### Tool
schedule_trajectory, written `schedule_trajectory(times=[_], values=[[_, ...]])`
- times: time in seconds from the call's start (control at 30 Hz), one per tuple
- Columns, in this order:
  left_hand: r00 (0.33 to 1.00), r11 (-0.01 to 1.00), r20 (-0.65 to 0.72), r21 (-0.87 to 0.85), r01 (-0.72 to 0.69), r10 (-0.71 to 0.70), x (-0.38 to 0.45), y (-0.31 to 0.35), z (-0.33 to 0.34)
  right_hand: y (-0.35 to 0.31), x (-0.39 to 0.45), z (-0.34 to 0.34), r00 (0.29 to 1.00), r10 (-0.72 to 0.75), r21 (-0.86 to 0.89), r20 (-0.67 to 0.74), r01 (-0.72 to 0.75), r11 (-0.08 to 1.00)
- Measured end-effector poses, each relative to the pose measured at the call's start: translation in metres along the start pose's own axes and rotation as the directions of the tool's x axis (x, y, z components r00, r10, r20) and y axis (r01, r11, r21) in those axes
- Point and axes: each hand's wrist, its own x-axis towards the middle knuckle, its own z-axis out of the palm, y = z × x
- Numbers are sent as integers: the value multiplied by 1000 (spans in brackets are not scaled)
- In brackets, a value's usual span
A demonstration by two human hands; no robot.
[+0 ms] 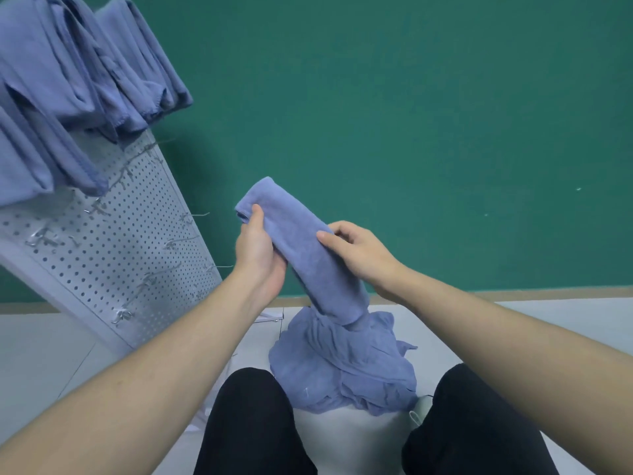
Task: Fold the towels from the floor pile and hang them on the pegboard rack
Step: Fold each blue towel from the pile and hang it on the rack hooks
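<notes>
Left hand (pixel 258 250) pinches the folded blue towel (pixel 301 258) near its top, right hand (pixel 359 253) grips its middle, held above the floor pile (pixel 342 365), and a loose grip could let the fold spring open before reaching the pegboard rack (pixel 113 248).

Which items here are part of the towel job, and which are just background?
Job:
- folded towel, held by left hand and right hand
- floor pile
- pegboard rack with its hooks
- hung towels

Background:
- green wall
- floor
- person's black trousers
</notes>
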Motion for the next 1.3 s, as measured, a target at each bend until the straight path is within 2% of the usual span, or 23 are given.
schedule_trajectory(times=[0.07,0.27,0.3,0.4,0.43,0.5,0.6,0.73,0.8,0.87,0.97,1.0,1.1,1.2,1.3], values=[[1000,999,9,-39,8,-8,1,6,-11,-4,9,1,1000,-9,24,1,9,1000],[1000,996,21,-89,13,-11,-2,20,-50,-28,25,23,993,6,54,116,-12,998],[1000,995,23,-94,20,-18,-2,25,-59,-31,30,27,991,-2,7,131,1,1000],[1000,999,17,-47,-1,2,-1,37,-85,-40,44,36,977,-35,-340,209,107,934],[1000,1000,3,12,-26,26,-1,41,-93,-42,49,39,970,-20,-403,241,119,907],[994,963,-41,256,-87,101,3,47,-105,-50,56,42,958,9,-432,286,121,894],[968,759,15,618,-205,249,9,60,-113,-64,70,47,935,-1,-448,353,170,878],[856,355,286,818,-452,431,30,84,-105,-80,96,52,909,-42,-459,415,249,853],[823,193,425,833,-519,378,41,92,-93,-87,108,53,891,-60,-459,450,288,841],[853,147,477,847,-511,212,52,96,-80,-90,121,54,882,-64,-428,468,290,856],[901,193,434,882,-429,18,68,106,-66,-88,143,55,876,-58,-372,479,263,890],[912,247,409,886,-392,-17,76,109,-63,-87,149,56,873,-69,-350,483,265,898],[912,510,381,820,-260,-148,95,114,-59,-82,168,61,867,-106,-172,486,214,962],[916,787,358,611,-84,-181,113,112,-60,-70,186,70,899,-219,-37,380,251,967],[914,892,378,449,-44,-146,132,111,-62,-52,198,75,900,-363,92,243,351,932]])
